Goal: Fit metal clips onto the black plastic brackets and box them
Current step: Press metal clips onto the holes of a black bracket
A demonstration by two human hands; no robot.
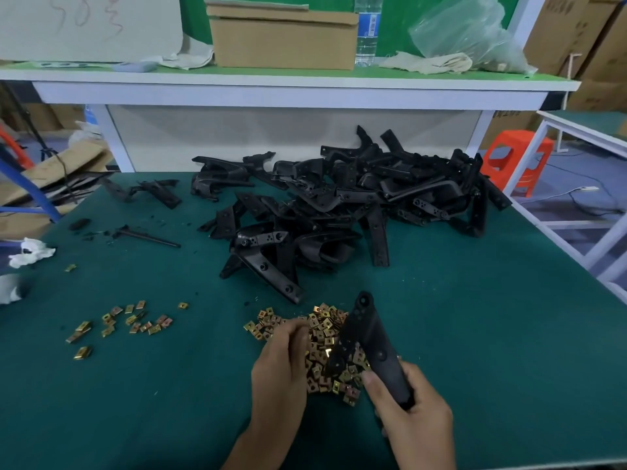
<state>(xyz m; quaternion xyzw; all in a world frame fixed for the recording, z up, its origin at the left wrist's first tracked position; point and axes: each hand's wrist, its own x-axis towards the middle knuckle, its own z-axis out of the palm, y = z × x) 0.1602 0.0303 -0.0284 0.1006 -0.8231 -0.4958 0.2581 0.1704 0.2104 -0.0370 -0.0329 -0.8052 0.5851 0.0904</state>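
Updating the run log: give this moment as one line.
left hand: fingers down in clip pile | right hand: grips black bracket over pile | bracket heap: behind

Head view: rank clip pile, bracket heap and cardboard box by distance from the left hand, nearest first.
1. Clip pile: near table edge, at the fingertips of the left hand.
2. Bracket heap: mid-table, beyond the clips.
3. Cardboard box: on the back shelf.

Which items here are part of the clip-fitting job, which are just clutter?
Job: bracket in the right hand; clip pile under the left hand; bracket heap; scattered clips; maybe the cardboard box.
Lying about: water bottle; plastic bag; crumpled tissue; orange stool.
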